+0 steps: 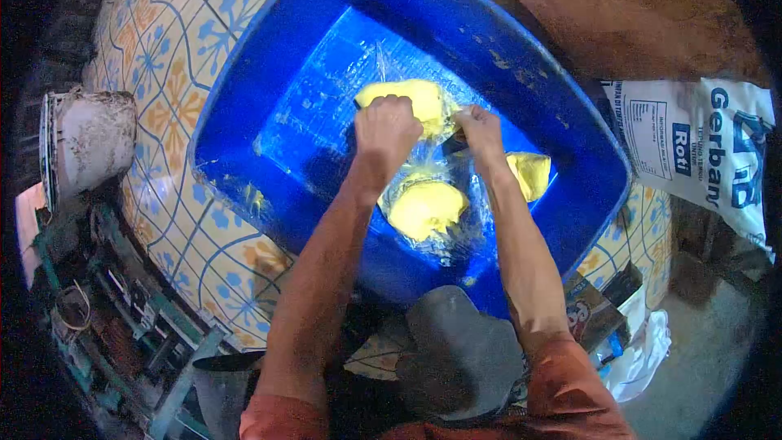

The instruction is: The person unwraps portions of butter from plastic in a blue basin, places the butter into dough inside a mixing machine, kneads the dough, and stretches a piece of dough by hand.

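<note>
A large blue tub [285,49] holds several yellow lumps with clear plastic film around them. My left hand [388,129] is closed in a fist on the upper yellow lump [411,96]. At that lump's right side, the fingers of my right hand [481,130] pinch the edge of the clear plastic [456,121]. Below my hands lies another yellow lump [428,208] on crumpled film. A third yellow piece [531,176] sits to the right, beside my right forearm.
Patterned tiles [183,73] surround the tub. A dirty white bucket [94,143] stands at left, above a dark green metal frame [163,350]. A printed white flour sack [692,138] and a brown sack [635,16] lie at right. Near me is a grey object [460,350].
</note>
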Demonstrator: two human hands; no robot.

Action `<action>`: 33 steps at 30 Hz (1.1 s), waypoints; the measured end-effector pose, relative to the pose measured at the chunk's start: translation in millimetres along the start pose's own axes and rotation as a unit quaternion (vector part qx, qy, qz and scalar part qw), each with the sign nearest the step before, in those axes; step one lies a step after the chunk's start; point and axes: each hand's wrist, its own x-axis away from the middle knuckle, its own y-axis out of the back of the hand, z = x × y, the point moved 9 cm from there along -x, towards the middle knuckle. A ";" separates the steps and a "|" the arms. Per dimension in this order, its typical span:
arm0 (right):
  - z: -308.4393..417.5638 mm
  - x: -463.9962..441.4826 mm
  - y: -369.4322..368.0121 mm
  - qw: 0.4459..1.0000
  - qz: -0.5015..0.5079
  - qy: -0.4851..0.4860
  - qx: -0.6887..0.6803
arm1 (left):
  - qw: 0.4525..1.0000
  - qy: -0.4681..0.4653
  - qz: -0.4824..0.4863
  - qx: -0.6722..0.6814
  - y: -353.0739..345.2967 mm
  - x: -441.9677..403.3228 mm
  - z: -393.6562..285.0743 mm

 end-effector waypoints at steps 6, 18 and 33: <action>-7.9 -12.5 24.9 0.993 -0.057 0.048 0.095 | 0.997 0.033 0.007 0.076 19.4 8.2 49.9; 103.8 81.7 -15.4 0.839 -0.109 0.399 0.354 | 0.984 -0.176 -0.017 0.031 15.3 11.4 -8.7; 95.6 74.0 -33.1 0.837 0.015 0.382 0.391 | 0.962 -0.253 0.042 -0.090 43.1 -4.8 26.8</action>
